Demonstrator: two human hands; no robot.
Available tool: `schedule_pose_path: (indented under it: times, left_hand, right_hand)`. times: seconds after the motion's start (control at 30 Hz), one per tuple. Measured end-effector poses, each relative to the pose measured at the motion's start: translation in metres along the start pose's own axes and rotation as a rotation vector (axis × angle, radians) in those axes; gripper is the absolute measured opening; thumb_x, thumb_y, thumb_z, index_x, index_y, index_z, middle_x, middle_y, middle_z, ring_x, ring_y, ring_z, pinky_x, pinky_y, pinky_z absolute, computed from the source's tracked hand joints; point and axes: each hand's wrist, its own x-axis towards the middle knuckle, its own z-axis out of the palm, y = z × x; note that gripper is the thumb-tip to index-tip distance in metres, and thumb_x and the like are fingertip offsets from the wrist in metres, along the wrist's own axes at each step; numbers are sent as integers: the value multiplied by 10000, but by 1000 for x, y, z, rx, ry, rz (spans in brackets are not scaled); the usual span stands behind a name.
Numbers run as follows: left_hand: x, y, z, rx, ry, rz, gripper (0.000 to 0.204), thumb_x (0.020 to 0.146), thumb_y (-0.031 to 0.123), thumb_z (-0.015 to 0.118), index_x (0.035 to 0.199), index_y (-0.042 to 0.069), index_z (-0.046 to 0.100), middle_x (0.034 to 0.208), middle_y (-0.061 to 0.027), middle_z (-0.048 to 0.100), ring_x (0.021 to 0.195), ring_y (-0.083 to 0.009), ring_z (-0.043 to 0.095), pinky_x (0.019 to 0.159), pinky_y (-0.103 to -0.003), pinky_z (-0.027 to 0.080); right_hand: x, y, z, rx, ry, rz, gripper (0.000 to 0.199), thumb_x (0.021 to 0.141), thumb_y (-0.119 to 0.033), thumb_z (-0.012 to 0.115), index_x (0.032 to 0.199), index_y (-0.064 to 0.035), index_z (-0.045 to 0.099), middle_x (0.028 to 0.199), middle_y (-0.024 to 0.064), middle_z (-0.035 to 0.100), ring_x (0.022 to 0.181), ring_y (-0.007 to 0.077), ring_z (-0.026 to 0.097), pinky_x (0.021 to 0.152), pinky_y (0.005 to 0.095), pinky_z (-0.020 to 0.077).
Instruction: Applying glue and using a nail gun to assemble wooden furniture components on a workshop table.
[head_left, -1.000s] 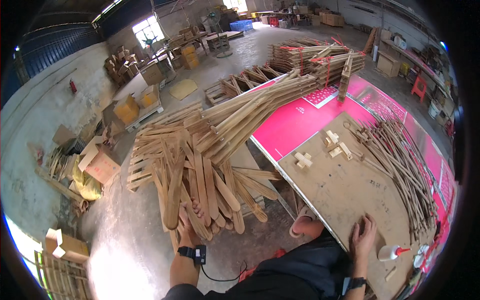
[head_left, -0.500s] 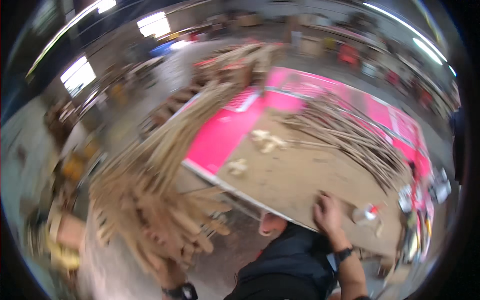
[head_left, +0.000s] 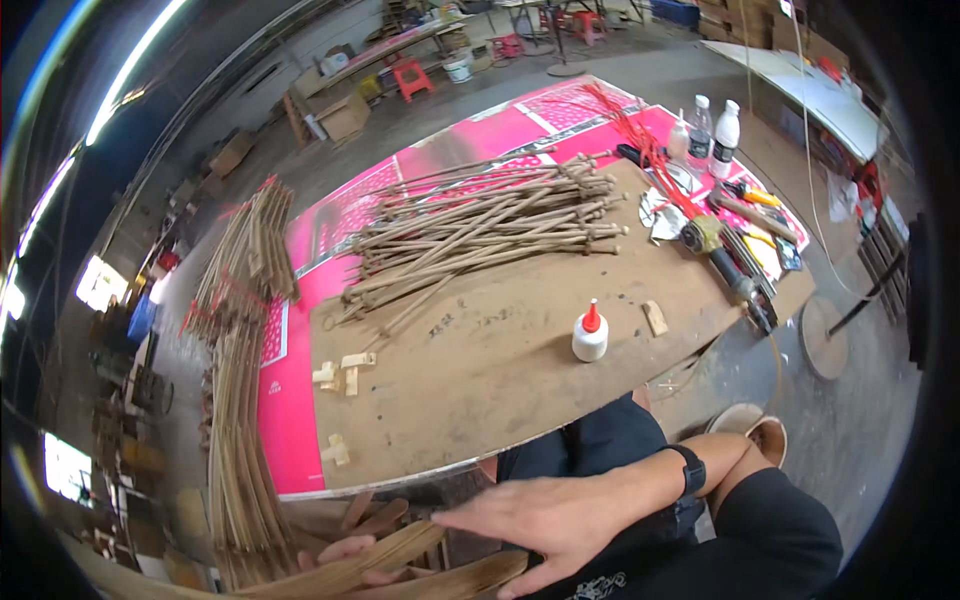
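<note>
First operator: From my distant station, I need the grip of the right hand (head_left: 560, 520).

Second operator: I read it as spread: fingers extended leftward, thumb angled down and well apart from them. The fingertips lie at the rounded end of the upper wooden slat (head_left: 400, 547); the thumb lies beside the end of the lower wooden slat (head_left: 470, 575). I cannot tell whether either contact is firm. A black wristband (head_left: 692, 470) encircles the wrist.

First operator: And the left hand (head_left: 345, 550)?

Second operator: I see its fingers curled about the upper wooden slat, showing along both of its edges; the palm is hidden from me.

First operator: Where do I find the two slats?

Second operator: At the lower edge of my view, in front of the workbench's near edge, both pointing toward the right hand. A long bundle of slats (head_left: 240, 450) extends along the bench's left side.

First operator: What do I see on the bench itself?

Second operator: A brown board (head_left: 470, 400) over a pink sheet (head_left: 285, 430). On the board lie a pile of thin rods (head_left: 490, 225), light wooden pieces (head_left: 350, 375) at left, and an upright white bottle (head_left: 590, 345) with a red tip.
</note>
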Motion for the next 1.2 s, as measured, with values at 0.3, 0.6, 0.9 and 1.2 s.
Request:
schedule_pose_path:
  times: [0.3,0.6,0.9,1.2]
  left_hand:
    - [110,14,23,424,-59,82,665,857,307,811,1416,32,579,1315,-224,605,1217,-407,571,1006,-560,468]
    - [38,-2,37,1889,871,1186,867,807,410,854,1518,55,507,1490,-261,489,1407,-476,412,1130,-665,333]
    - [-14,27,144,2638,1702,1793,846,809,486,856,1494,76,575,1477,-198,586,1385,-390,557,1176,-643,377]
    - [26,85,98,2248,1113,1975,1041,637,505,910,1508,41,578,1485,-257,531,1383,-491,514,1174,-627,397]
  right_hand:
    - [-77,27,31,32,136,213,582,845,-218,834,1336,-9,601,1189,170,637,1100,375,654,880,425,580]
    - [-112,7,-50,-616,745,225,368,671,-138,829,1009,-60,707,935,93,651,794,287,670,627,394,545]
    - [-116,14,-87,-1056,704,235,456,578,-130,816,1028,-95,749,915,57,629,763,256,642,593,391,517]
    - [-133,5,-111,-1547,869,267,589,721,-110,835,1287,-56,686,1275,129,640,1239,354,601,1150,552,411]
